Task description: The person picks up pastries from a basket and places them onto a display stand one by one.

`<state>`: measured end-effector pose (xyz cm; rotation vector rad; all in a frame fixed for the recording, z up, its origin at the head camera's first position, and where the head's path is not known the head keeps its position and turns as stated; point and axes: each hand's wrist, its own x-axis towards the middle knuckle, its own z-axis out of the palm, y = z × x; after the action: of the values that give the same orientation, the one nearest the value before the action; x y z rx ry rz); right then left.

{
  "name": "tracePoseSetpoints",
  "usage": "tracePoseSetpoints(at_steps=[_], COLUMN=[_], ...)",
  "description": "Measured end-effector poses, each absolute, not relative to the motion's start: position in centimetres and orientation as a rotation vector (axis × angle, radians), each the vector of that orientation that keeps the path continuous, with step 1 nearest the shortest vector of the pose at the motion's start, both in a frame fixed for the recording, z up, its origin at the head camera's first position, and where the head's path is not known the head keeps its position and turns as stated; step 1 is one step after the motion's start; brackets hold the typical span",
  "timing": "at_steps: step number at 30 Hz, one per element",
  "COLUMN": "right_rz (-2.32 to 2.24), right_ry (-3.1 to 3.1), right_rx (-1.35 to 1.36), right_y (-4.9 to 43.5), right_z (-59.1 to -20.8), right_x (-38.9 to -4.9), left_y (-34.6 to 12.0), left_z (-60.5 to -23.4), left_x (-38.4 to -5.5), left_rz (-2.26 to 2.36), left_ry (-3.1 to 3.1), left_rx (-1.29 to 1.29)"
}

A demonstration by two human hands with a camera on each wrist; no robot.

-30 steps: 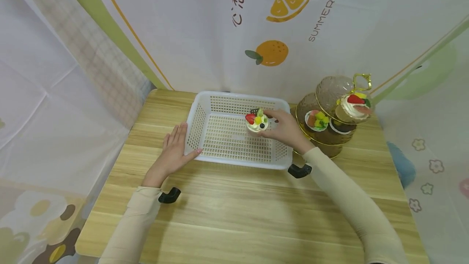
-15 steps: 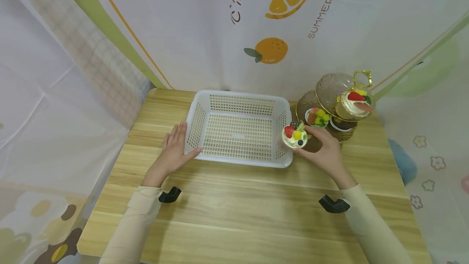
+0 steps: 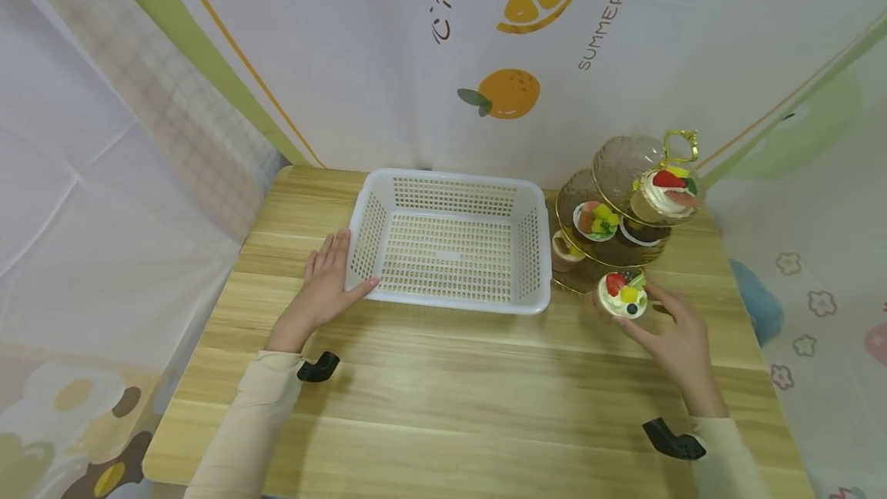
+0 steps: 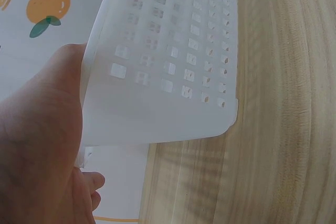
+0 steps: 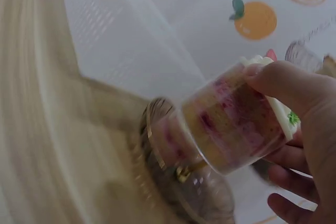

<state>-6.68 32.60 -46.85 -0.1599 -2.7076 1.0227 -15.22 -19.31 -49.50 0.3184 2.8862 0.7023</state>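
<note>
My right hand (image 3: 675, 337) pinches a clear cake cup (image 3: 622, 296) between thumb and fingers, just in front of the tiered stand. White cream, a strawberry, a yellow fruit piece and a blueberry top it. Pink and yellow layers show through the cup (image 5: 233, 116), tilted in the right wrist view. At the front left corner of a white plastic basket (image 3: 443, 306), my left hand (image 3: 322, 291) rests with straight fingers along the outer side and the thumb over the rim. Nothing lies inside the basket. The tiered stand (image 3: 610, 259) has amber glass plates with gold edges.
On the top tier sits a larger cream cup (image 3: 661, 197) with strawberry. The middle tier bears a fruit tart (image 3: 596, 220) and a dark tart (image 3: 640, 232). Another cake cup (image 3: 564, 249) stands on the bottom tier, close to the basket. A printed curtain (image 3: 346, 60) hangs behind the wooden table (image 3: 443, 399).
My right hand has carried the cake cup from over the basket rightward and toward me, to the front of the stand. The left hand has stayed at the basket corner.
</note>
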Motion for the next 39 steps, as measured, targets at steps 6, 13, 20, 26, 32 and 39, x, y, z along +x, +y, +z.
tracePoseSetpoints(at_steps=[6, 13, 20, 26, 32, 39], right_rz=[1.062, 1.084, 1.054, 1.021, 0.976, 1.010], right_ry=[-2.682, -2.701, -2.746, -2.807, -2.873, -2.815], right_rx=[-0.340, -0.463, -0.393, -0.326, -0.357, -0.392], right_y=[33.2, 33.9, 34.7, 35.1, 35.1, 34.9], right_z=[-48.6, -49.8, -50.5, -50.1, -49.7, -50.4], right_x=[-6.4, -7.3, -9.0, -10.4, -11.8, -13.1], left_y=[-19.3, -19.3, -19.3, -19.3, -19.3, -19.2], left_z=[-49.4, -49.4, -49.3, -49.2, -49.2, -49.3], left_x=[-15.2, -15.0, -14.9, -14.9, -15.0, -15.1], left_rz=[0.696, 0.706, 0.699, 0.712, 0.714, 0.699], left_ry=[2.888, 2.877, 2.879, 2.875, 2.867, 2.867], left_rx=[0.320, 0.322, 0.326, 0.321, 0.316, 0.307])
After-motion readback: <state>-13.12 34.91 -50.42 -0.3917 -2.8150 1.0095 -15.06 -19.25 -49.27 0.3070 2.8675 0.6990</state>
